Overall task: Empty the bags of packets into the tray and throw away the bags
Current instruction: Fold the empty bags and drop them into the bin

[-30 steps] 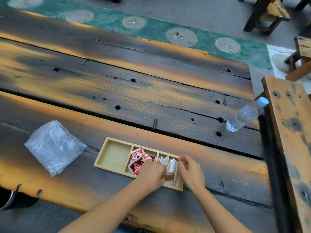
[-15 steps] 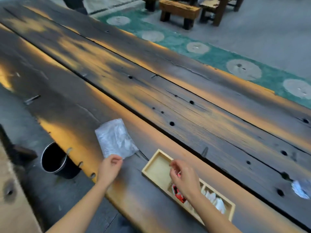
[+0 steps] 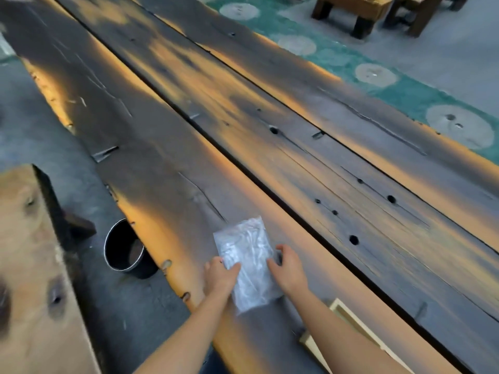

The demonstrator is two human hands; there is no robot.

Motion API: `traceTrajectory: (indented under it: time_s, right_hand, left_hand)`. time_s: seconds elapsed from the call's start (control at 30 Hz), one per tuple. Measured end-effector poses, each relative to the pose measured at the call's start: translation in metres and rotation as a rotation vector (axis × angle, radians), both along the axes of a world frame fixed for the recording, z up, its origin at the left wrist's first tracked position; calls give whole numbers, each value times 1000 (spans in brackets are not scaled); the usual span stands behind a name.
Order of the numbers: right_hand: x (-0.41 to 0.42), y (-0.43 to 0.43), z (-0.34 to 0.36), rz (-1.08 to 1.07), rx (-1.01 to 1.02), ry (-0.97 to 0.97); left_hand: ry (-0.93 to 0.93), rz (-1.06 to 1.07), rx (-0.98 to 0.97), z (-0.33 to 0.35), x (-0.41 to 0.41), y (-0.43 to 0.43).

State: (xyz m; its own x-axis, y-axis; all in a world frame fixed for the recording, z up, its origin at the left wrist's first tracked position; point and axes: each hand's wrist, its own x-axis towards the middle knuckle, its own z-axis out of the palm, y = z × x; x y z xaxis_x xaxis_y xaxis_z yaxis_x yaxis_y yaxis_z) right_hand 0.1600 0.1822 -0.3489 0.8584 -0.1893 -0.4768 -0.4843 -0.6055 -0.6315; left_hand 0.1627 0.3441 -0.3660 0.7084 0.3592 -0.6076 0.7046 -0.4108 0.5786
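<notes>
1. Both hands close on a clear plastic bag lying flat on the wooden bench: left hand pinches its near-left edge, right hand cups its right side.
2. Step in hand, by appearances: picking up the bag.
3. The next move calls for carrying it to the tray, just right of the right grip.

Left hand, right hand on clear bag; table.
</notes>
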Motion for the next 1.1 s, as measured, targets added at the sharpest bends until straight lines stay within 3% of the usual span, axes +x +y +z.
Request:
traceTrajectory:
  time_s: [0.23, 0.4, 0.57, 0.73, 0.9, 1.03, 1.1]
  right_hand:
    - [18, 14, -19, -105, 75, 172]
    - [16, 18, -19, -158, 166, 208]
    - [7, 8, -4, -245, 465, 227]
    - [-5, 2, 16, -192, 761, 304]
    - [-11, 21, 30, -211, 791, 234]
    - [-13, 52, 52, -41, 877, 317]
    - [-14, 68, 59, 59, 881, 265]
  left_hand:
    - [29, 111, -57, -1, 5, -9]
    - [68, 223, -347, -8, 10, 0]
    - [100, 112, -571, 3, -3, 19]
    - [-51, 100, -666, 20, -16, 50]
    - [-194, 274, -819, 44, -40, 80]
    - [-224, 222, -850, 67, -60, 98]
    - [-250, 234, -880, 78, -68, 110]
